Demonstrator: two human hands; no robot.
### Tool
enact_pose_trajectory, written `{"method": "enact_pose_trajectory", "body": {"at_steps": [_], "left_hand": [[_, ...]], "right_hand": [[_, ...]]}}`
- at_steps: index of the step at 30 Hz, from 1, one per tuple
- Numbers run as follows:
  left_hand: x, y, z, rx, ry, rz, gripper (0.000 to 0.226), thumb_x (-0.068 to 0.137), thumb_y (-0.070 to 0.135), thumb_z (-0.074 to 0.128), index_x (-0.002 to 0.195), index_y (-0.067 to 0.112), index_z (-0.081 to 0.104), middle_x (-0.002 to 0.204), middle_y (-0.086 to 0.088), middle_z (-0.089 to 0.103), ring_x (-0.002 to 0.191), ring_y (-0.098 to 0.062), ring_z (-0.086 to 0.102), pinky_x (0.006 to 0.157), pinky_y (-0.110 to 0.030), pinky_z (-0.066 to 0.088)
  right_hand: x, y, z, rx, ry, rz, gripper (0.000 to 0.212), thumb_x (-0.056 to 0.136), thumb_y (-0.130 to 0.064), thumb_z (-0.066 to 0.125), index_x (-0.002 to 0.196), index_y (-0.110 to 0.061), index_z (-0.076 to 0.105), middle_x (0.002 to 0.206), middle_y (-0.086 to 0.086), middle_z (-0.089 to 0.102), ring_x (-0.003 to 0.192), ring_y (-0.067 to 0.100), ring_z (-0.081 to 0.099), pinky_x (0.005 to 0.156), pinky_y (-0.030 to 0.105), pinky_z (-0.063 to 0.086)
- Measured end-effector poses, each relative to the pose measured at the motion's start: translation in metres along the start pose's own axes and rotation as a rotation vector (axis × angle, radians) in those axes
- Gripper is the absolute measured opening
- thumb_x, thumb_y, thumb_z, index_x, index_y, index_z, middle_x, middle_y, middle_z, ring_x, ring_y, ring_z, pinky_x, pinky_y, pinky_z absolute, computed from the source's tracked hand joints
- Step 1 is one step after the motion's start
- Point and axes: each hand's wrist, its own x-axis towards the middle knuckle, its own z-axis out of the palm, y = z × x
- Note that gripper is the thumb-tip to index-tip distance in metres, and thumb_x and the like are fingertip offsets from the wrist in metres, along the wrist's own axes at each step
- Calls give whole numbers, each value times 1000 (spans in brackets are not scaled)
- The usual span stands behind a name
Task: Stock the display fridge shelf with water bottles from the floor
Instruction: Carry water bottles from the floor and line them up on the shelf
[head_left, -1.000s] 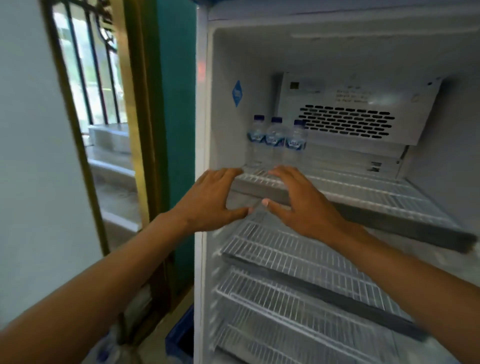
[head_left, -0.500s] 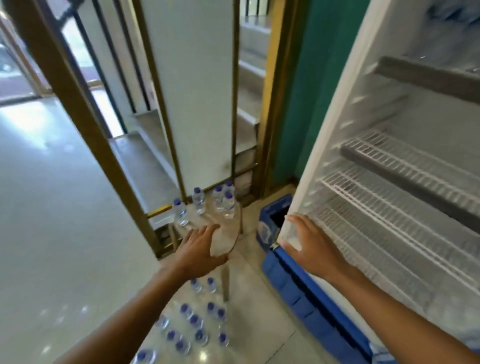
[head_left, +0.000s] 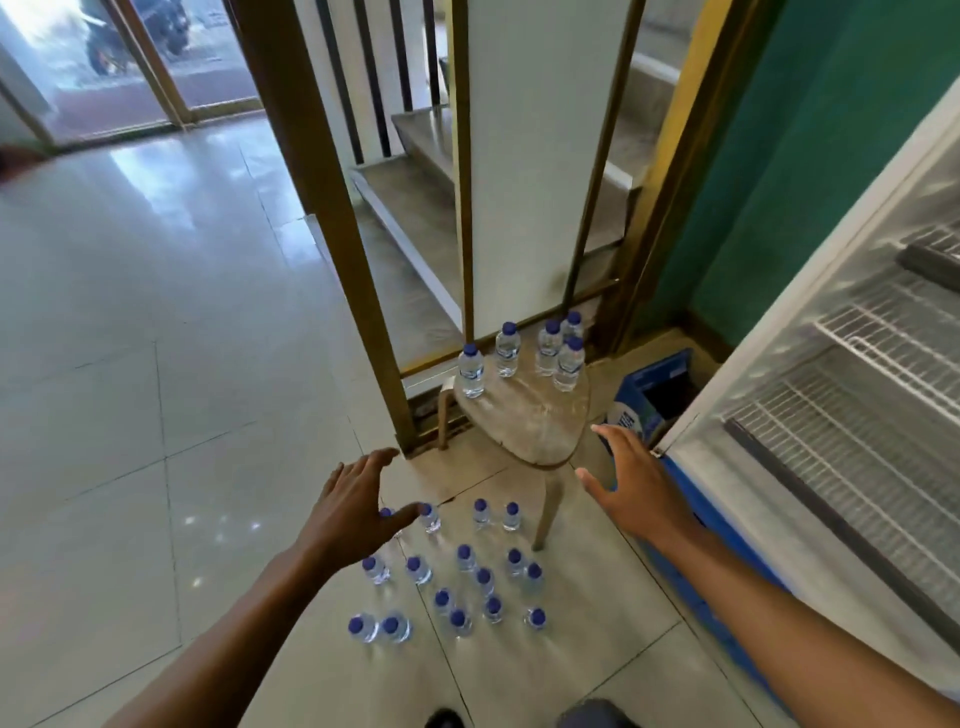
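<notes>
Both hands are hovering spread and holding nothing, left hand (head_left: 358, 506), right hand (head_left: 631, 483), above about eighteen water bottles (head_left: 464, 558) standing on the floor (head_left: 156, 415); five more bottles (head_left: 548, 348) are standing along the stool's (head_left: 524, 421) far edge.

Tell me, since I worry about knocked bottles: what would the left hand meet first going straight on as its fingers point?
Probably the wooden stool; the left hand is above the floor bottles, but depth is unclear.
</notes>
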Motion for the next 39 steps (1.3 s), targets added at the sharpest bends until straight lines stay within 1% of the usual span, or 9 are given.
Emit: {"method": "enact_pose_trajectory", "body": {"at_steps": [7,15,21,23,25,29,32,36,39], "left_hand": [[81,16,5,-163,16,-27,83,79,56,67,145,19,32,146,-4,43,133,-22,41,110,-41,37],[214,32,73,-354,56,-221,82,77,45,75,142,15,34,145,-6,44,130,-23,46,104,-44,44],[336,29,140,-577,196,-360,81,74,32,81,139,13,36,137,-5,49,111,-6,47,73,-5,39],[367,25,163,-635,236,-365,85,72,33,83,140,14,34,138,-2,49,114,-6,48,81,-9,45],[391,19,188,-679,288,-382,87,71,32,83,140,15,33,138,-2,50,120,-10,50,96,-22,46],[423,6,225,-716,388,-477,79,73,34,82,137,15,40,133,-1,55,119,-15,54,100,-31,47],[438,-5,243,-725,427,-527,75,74,41,80,135,15,46,130,-1,59,117,-17,58,100,-38,49],[442,-8,251,-735,439,-594,68,76,40,77,133,17,49,128,1,60,114,-18,59,99,-36,49],[425,3,250,-756,398,-588,59,79,36,76,130,17,52,123,1,62,108,-14,60,92,-28,50]], "right_hand": [[62,12,1,70,8,75,64,88,-46,59,142,-26,32,146,-1,37,129,21,44,94,38,47],[173,100,29,193,-88,275,77,80,-48,70,143,-23,32,147,3,38,132,22,40,100,42,43],[274,181,87,249,-171,301,89,78,-46,73,148,-22,22,152,2,31,137,21,35,104,35,35],[302,201,110,289,-148,311,91,76,-43,75,147,-19,23,151,3,32,137,19,34,104,31,33],[323,215,134,354,-111,288,88,75,-38,78,145,-16,28,148,2,37,132,13,37,102,27,33],[344,230,176,540,67,283,75,72,-27,82,134,-15,43,128,-7,49,118,4,46,95,16,39],[351,229,198,625,138,298,68,69,-24,84,127,-13,50,123,-4,59,105,-4,55,87,7,43],[362,228,213,645,200,247,71,67,-36,84,126,-12,52,119,1,66,106,10,63,87,27,53],[365,227,210,601,188,219,60,71,-39,80,121,-18,54,116,-8,66,104,7,63,87,22,51]]}}
